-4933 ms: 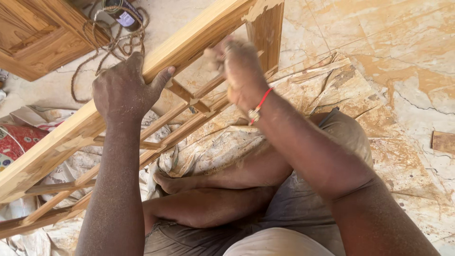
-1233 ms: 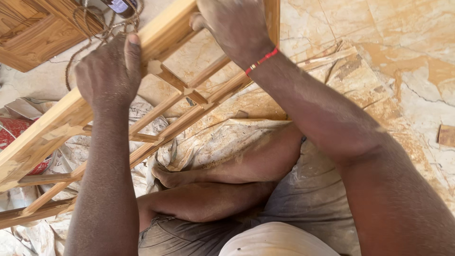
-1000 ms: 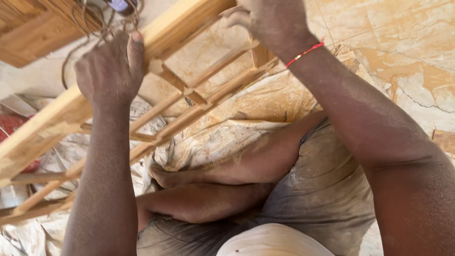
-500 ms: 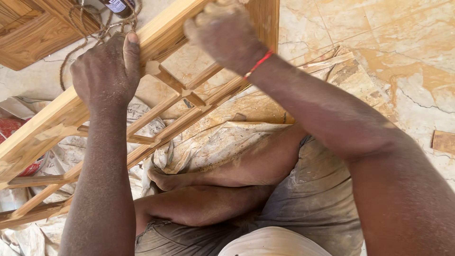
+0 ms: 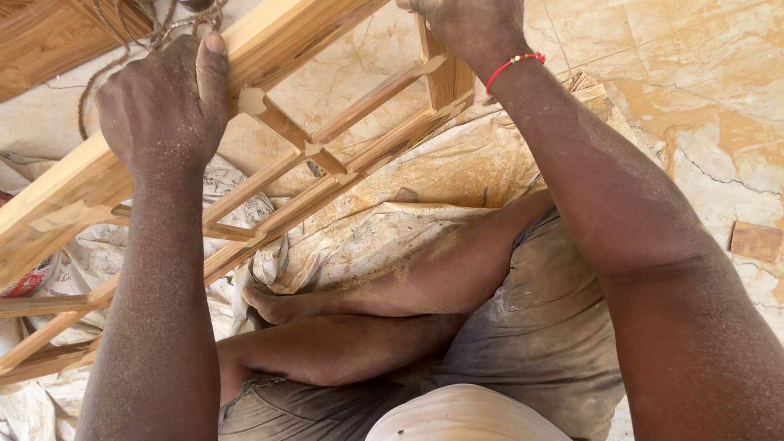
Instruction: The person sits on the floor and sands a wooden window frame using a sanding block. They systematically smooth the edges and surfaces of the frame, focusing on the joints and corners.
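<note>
We note left hand (image 5: 167, 102) clamped on wooden frame (image 5: 294, 33) top rail; right hand (image 5: 465, 24) on upper end, grip unclear. No containers seen.

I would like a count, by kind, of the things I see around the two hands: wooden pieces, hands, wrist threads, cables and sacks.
Wooden lattice frame: 1
Wooden panel, top left corner: 1
Hands, left hand and right hand, both on the frame: 2
Red wrist thread: 1
Coiled cable: 1
Sack sheet on the floor: 1
Total: 7
</note>
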